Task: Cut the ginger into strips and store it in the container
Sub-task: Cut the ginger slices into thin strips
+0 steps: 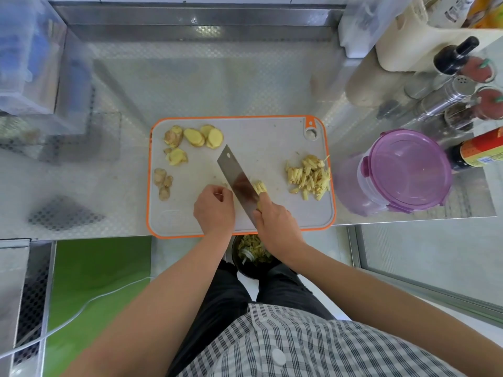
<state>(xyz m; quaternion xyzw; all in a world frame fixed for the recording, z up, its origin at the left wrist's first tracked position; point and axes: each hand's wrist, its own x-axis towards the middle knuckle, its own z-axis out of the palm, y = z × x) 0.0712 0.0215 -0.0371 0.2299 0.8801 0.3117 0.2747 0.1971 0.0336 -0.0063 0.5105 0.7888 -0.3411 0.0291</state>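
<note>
Head view: a white plastic cutting board with an orange rim (pixel 258 137) lies on a dimpled steel counter (pixel 190 85). The right hand (pixel 275 221) grips a steel cleaver (pixel 236 180), its blade angled far-left. The left hand (pixel 215 206) curls just left of the blade; whether it pins ginger is unclear. Pale ginger slices (pixel 196 136) lie far left on the board. A pile of ginger strips (pixel 310 176) lies at its right, near a round purple-lidded plastic container (pixel 408 170).

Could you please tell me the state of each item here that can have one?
Container: lid on, standing beside the board.
Knife: gripped by the right hand, blade down on the board.
Ginger slices: not yet cut into strips, at the board's far left.
Ginger strips: cut, piled at the board's right.
Left hand: fingers curled beside the blade; whatever they hold is hidden.
</note>
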